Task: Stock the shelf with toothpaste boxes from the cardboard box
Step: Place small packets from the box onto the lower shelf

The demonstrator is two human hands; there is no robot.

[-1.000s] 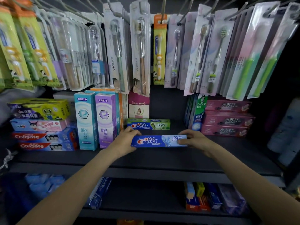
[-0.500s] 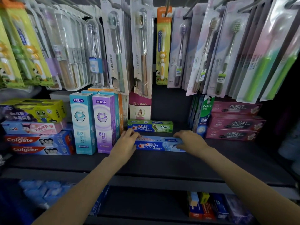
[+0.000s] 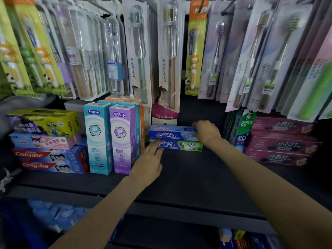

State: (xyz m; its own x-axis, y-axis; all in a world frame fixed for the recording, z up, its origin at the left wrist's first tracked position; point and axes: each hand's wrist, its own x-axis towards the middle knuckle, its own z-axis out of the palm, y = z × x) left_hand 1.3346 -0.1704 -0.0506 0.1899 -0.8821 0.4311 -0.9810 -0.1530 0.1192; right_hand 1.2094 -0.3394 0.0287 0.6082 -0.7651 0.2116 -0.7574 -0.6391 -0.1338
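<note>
Risk of blue Crest box point(image 3: 173, 134) sliding off green Crest box point(image 3: 181, 145), nudged toward 9 o'clock: right hand point(image 3: 206, 133) curled gripping its end, left hand point(image 3: 150, 161) flat, fingers extended, touching below.

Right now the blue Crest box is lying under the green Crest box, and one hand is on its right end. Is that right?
Not quite. The head view shows the blue Crest box lying on top of the green Crest box, not under it. The rest holds: the right hand is on the blue box's right end.

Blue Crest box point(image 3: 173, 134) lies flat atop green Crest box point(image 3: 181, 146).
</note>
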